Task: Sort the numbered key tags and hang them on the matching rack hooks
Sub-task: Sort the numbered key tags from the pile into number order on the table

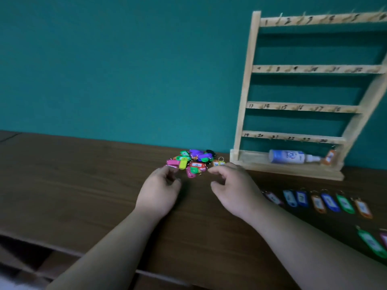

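A person's left hand [161, 191] and right hand [234, 187] are hovering over the counter [83, 185], the pile of key tags [194, 162] lying at their twelve o'clock. The left hand's curled fingers [164, 172] are meeting a pink tag [172, 162]; a grip cannot be told. The right hand is hanging loosely curled, released. The rack [303, 107] is standing at the pile's three o'clock.
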